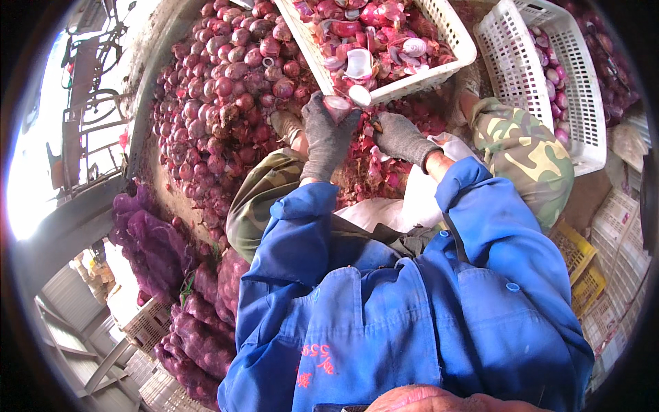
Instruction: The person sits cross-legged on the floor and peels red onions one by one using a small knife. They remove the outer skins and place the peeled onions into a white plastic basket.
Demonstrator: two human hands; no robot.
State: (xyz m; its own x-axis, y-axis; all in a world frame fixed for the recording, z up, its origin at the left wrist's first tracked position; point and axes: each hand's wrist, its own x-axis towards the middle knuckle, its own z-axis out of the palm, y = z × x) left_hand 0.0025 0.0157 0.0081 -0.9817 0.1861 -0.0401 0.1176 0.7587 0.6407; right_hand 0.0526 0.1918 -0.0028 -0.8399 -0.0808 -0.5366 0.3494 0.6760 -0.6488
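My left hand (328,135), in a grey knit glove, holds a red onion (337,103) with its pale cut face turned up. A round white onion slice (360,96) is just right of it, by the near corner of a white plastic crate (412,83); whether it touches the rim I cannot tell. My right hand (404,136), gloved too, is closed around a small tool (377,125). Only a brownish end of that tool shows, and its blade, if any, cannot be made out. Onion skins and trimmed pieces (355,33) fill the crate.
Whole red onions (221,92) are heaped on the floor at left. Loose skins (368,175) lie between my legs. On the right, another white crate (576,67) contains peeled onions (555,85). Purple mesh sacks (198,329) stand at lower left, yellow crates (576,252) at right.
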